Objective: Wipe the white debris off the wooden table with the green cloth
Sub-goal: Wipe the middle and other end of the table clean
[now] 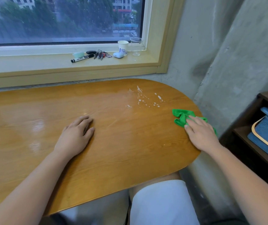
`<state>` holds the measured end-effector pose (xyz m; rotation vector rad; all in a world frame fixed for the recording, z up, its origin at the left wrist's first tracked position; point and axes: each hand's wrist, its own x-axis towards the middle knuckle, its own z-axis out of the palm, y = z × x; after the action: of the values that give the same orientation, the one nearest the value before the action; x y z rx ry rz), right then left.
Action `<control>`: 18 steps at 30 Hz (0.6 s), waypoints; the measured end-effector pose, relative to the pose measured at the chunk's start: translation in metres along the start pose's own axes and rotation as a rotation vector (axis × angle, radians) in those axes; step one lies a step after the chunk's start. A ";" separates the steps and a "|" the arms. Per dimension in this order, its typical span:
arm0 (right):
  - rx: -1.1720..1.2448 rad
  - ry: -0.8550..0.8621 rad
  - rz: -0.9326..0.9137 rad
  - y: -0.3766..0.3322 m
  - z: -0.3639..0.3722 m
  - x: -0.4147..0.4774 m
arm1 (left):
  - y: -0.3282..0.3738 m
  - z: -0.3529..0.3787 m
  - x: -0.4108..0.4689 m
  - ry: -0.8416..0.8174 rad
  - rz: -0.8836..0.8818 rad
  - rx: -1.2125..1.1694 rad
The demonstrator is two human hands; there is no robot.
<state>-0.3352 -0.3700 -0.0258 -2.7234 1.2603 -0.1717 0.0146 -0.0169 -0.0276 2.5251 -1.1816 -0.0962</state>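
Glossy wooden table (113, 143), soft green cloth (181, 117), rough concrete wall (227, 46).

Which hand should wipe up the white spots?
The right hand: it already rests on the green cloth, near the white debris. The left hand lies flat, empty, farther away.

Wide open bench (113, 143) between the two hands, bare wood all the way across. The left hand (76, 135) lies flat mid-bench, well apart from the white debris (143, 98). From the right hand (200, 132), resting on the green cloth (181, 117) at the rounded edge, nothing blocks the way to the spatter. Beyond it, the concrete wall (195, 54) closes in.
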 end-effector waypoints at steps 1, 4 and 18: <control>-0.003 0.006 0.024 -0.003 0.000 0.007 | 0.000 0.000 0.000 0.001 -0.001 -0.002; -0.003 0.025 0.048 -0.024 0.004 0.022 | 0.001 -0.001 0.000 -0.004 -0.006 -0.008; 0.059 -0.078 -0.521 -0.247 0.035 -0.028 | -0.001 0.001 0.000 0.014 -0.007 -0.001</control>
<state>-0.1629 -0.1882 -0.0192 -2.9093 0.4943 -0.1480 0.0149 -0.0168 -0.0285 2.5255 -1.1665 -0.0804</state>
